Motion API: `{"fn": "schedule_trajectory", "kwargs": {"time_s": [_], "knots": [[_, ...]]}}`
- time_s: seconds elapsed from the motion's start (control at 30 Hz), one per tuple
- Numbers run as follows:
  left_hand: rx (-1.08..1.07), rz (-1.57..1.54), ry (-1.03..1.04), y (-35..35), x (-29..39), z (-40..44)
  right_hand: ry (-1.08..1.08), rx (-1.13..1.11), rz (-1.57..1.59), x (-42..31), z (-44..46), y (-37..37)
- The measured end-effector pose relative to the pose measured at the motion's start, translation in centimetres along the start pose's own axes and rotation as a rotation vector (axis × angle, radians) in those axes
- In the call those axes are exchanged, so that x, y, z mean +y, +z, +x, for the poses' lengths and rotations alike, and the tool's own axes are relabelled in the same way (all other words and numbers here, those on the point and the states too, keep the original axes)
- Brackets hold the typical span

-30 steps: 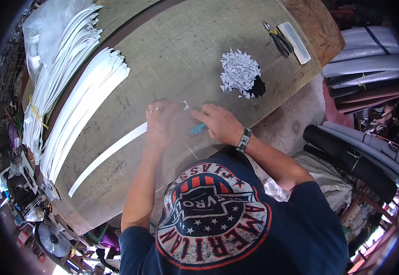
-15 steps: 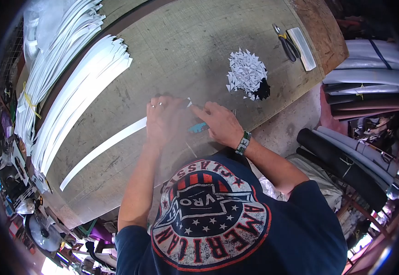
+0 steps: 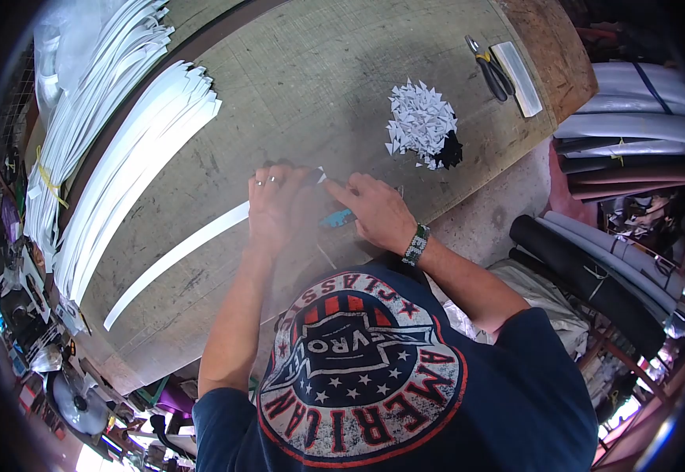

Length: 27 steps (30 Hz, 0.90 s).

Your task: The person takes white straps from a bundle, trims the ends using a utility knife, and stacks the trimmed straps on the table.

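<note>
A long white strip (image 3: 189, 241) curves across the table from the lower left and passes under my left hand (image 3: 273, 208), whose fingers press down on it. Its pale end (image 3: 321, 175) shows just beyond those fingertips. My right hand (image 3: 383, 212) reaches in from the right with its fingers bent and the index fingertip at that end; anything pinched there is too small and hazy to make out. On the table between my wrists lies a teal object (image 3: 337, 219), partly blurred.
Many white strips (image 3: 142, 157) lie fanned out at left. A pile of small white triangular pieces (image 3: 421, 118), with black bits beside it, sits right of centre. Yellow-and-black pliers (image 3: 490, 71) and a pale block (image 3: 517, 79) are near the right edge. Rolls of material (image 3: 625, 126) stand beyond.
Both hands stay almost in place at the strip's end. The whole view has shifted slightly; nothing has visibly been picked up or let go.
</note>
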State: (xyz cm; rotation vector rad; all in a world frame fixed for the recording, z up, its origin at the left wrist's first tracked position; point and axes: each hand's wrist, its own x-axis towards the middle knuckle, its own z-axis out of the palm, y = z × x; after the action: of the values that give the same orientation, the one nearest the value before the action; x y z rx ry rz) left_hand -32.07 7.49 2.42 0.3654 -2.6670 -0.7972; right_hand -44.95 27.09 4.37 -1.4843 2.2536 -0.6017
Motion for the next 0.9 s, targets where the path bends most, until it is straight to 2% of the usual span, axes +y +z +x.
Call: {"fn": "schedule_trajectory", "kwargs": {"time_s": [0.9], "knots": [[0.043, 0.018, -0.011, 0.60, 0.02, -0.23, -0.008, -0.014, -0.029, 0.11, -0.05, 0.23]]}}
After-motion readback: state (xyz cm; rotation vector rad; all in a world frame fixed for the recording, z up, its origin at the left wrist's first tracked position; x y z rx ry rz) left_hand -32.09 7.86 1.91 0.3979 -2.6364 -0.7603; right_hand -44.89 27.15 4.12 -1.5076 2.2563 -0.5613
